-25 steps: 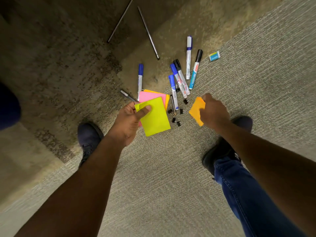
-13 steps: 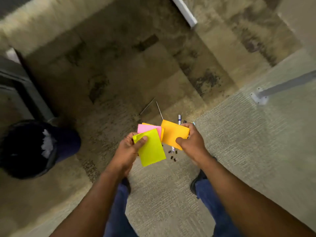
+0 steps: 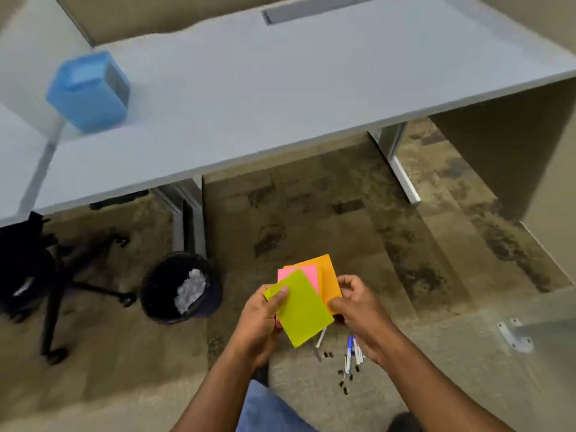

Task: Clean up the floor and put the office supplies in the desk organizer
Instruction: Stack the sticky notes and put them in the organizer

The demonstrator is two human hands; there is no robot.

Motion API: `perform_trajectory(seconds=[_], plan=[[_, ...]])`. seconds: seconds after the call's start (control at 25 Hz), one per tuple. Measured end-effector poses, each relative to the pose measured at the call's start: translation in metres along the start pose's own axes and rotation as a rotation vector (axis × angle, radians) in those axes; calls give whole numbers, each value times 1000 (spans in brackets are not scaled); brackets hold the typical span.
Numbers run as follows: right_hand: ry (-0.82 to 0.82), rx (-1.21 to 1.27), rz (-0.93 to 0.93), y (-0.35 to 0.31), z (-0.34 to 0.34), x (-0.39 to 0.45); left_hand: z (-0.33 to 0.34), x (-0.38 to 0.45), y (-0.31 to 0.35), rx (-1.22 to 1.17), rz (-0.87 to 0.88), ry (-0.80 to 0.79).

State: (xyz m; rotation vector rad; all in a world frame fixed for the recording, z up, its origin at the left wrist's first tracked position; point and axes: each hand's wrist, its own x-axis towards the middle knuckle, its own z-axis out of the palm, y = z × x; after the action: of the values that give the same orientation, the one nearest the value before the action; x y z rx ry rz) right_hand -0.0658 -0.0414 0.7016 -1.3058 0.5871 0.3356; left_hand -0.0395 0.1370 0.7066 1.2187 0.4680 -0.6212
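Paper is what we have in hand: a fanned stack of sticky-note pads (image 3: pixel 307 302), yellow-green on top, pink and orange behind. Our left hand (image 3: pixel 260 318) is the main grip, thumb pressed on the yellow-green pad's upper left corner with the fingers curled underneath. Our right hand (image 3: pixel 358 308) pinches the stack's right edge against the orange pad, fingers curled round it. Both hands are closed on the pads, held in the air above the floor (image 3: pixel 358 219), in front of us.

We judge the pads light and fairly stiff as blocks, but the loose pads slide over one another, as the fan shows. A squeeze across the faces, thumb on top and fingers below, should keep them together; a hold on one corner alone could let a pad slip out or peel a sheet. Squaring the stack first would make it easier to drop into a slot.

Below our hands, markers and pens (image 3: pixel 353 349) lie on the floor beside scattered small black binder clips (image 3: pixel 344 374), not yet picked up. Farther out stands a black waste bin (image 3: pixel 162 291) with crumpled paper, near a chair base (image 3: pixel 56 291). On the table (image 3: pixel 280 88) sits a blue desk organizer (image 3: pixel 88 92), well apart from the pads, blurred.
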Motion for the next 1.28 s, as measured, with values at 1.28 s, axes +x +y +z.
perform_trajectory(seconds=[1.28], plan=[[-149, -130, -114, -237, 340, 229, -235, 132, 363, -221, 216, 407]])
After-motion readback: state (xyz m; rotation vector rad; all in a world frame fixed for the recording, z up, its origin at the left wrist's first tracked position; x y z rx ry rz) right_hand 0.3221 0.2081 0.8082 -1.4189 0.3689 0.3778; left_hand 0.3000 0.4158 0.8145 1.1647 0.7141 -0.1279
